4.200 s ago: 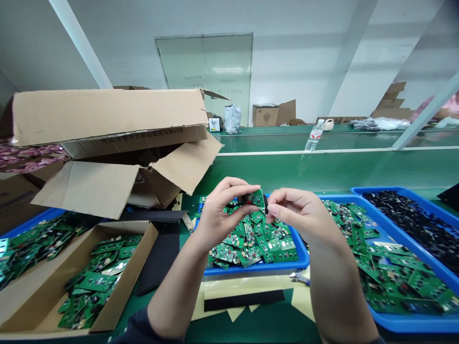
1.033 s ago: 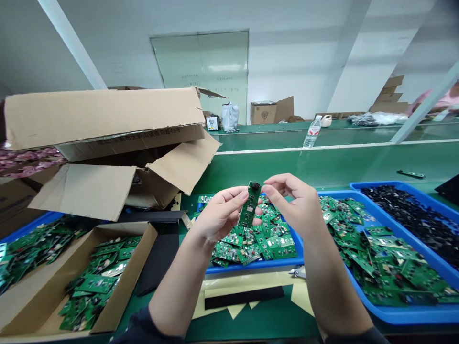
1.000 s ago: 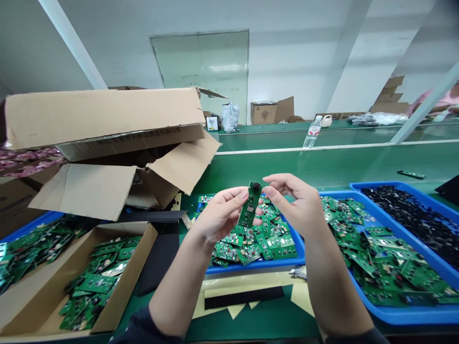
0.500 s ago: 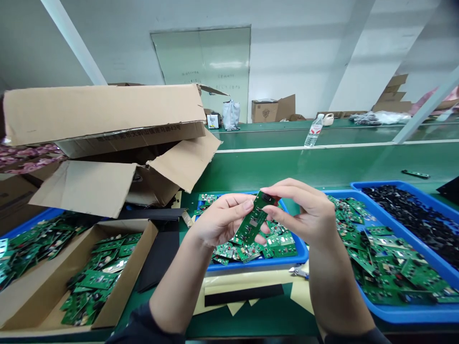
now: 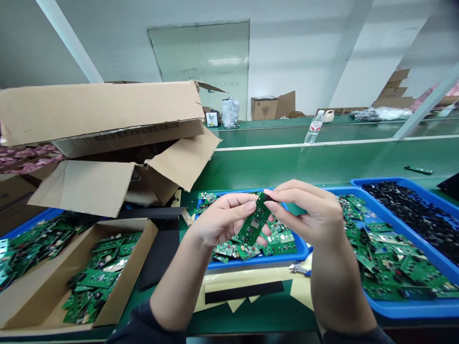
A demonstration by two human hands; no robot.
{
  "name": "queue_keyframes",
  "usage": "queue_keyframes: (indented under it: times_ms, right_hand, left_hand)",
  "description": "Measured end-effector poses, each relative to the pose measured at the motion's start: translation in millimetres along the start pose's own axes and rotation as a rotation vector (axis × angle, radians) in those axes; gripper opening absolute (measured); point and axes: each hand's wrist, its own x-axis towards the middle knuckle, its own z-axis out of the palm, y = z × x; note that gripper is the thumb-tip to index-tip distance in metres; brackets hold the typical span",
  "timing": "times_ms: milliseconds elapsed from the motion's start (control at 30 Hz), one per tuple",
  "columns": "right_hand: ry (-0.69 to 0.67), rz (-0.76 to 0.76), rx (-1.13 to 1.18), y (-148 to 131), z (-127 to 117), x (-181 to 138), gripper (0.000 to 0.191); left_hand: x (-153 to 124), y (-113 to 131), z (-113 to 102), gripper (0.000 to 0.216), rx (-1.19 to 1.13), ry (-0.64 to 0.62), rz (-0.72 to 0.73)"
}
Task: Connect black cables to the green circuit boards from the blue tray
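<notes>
A green circuit board (image 5: 253,223) is held tilted above the middle blue tray (image 5: 303,253). My left hand (image 5: 225,217) is closed round its left edge, thumb on top and fingers beneath. At the board's upper end, my right hand (image 5: 304,208) pinches a small black part (image 5: 266,197) between thumb and forefinger. The part touches the board; whether it is fixed there I cannot tell. Below both hands, more circuit boards (image 5: 281,243) fill the middle tray.
Right of my hands are a blue tray of boards (image 5: 398,267) and a tray of small black parts (image 5: 409,203). Diagonal cutters (image 5: 299,270) and a black strip (image 5: 244,292) lie in front. At left are an open carton of boards (image 5: 125,291) and stacked cardboard boxes (image 5: 103,112).
My right hand has shifted slightly right, its fingertips still at the board's upper end. The left hand and the board have barely moved.
</notes>
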Motion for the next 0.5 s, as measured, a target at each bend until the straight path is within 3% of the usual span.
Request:
queue_keyframes:
  times_ms: [333,500]
  right_hand:
    - [0.070,0.086,-0.125,21,1,2,0.019]
    - [0.087,0.373,-0.174,43,-25,-1,0.010]
  left_hand:
    - [12,-8,-2,0.038,0.072,0.039,0.047]
    - [15,-10,-4,0.040,0.190,0.126,0.081]
